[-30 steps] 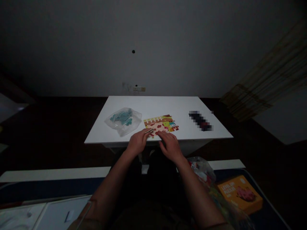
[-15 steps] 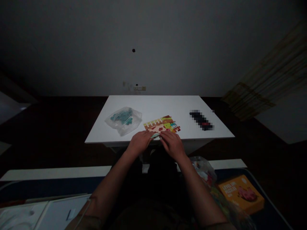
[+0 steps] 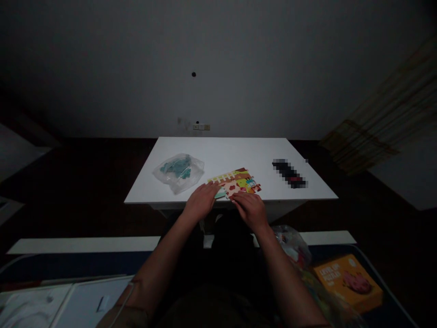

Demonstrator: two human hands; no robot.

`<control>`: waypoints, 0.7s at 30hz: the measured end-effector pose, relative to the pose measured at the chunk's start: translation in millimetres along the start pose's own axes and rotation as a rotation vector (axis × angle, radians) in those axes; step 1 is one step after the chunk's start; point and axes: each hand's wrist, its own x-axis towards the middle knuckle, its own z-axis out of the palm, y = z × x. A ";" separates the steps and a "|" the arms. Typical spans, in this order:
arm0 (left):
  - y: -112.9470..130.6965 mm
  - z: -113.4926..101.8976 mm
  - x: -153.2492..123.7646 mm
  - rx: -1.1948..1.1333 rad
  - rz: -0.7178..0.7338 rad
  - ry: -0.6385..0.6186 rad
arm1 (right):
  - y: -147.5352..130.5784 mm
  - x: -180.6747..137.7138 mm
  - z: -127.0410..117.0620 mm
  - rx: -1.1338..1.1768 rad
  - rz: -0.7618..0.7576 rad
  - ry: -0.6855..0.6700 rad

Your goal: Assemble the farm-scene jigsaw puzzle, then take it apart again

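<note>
A partly joined jigsaw puzzle (image 3: 239,182) with a spotted animal, a white fence and a yellow-green patch lies near the table's front edge. My left hand (image 3: 201,200) bends over its left side, fingers close together and pressed on it. A pale green section (image 3: 220,193) shows beside those fingertips. On the near right edge, my right hand (image 3: 251,208) has its fingers curled over the puzzle, thumb lower down. Both hands' undersides are hidden. Left of the puzzle, a clear plastic bag (image 3: 179,184) holds several blue-green pieces (image 3: 175,167).
The white table (image 3: 221,150) stands before a grey wall with a socket strip (image 3: 201,127). A pixelated dark object (image 3: 289,173) lies at the table's right. Beside me are an orange puzzle box (image 3: 348,282), another plastic bag (image 3: 290,241) and an open white case (image 3: 85,300).
My hands have moved apart, uncovering more of the puzzle's lower part. The pale green section now lies flatter against the puzzle. The whole view has shifted slightly.
</note>
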 end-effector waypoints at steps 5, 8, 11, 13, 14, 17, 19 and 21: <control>-2.1 3.3 -11.5 0.060 0.089 0.060 | 4.2 2.9 0.9 0.010 0.119 0.077; -1.2 4.0 -16.6 0.098 0.162 0.089 | 5.3 7.0 2.7 0.017 0.246 0.197; 2.5 3.8 -18.0 0.101 0.181 0.127 | 4.8 12.7 3.5 0.036 0.235 0.221; 4.9 2.5 -16.3 0.078 0.161 0.145 | 3.3 17.0 3.5 0.045 0.165 0.139; 5.5 1.5 -14.9 0.062 0.149 0.147 | 2.3 19.0 3.6 0.049 0.135 0.085; 3.2 -2.1 -9.6 -0.003 0.106 0.137 | -0.7 22.9 3.3 0.059 0.091 -0.049; -1.7 -3.9 -6.4 -0.062 0.032 0.137 | -2.0 22.7 2.3 0.060 0.080 -0.091; -7.9 -4.8 -4.0 -0.118 -0.065 0.156 | -2.4 20.9 0.7 0.061 0.054 -0.116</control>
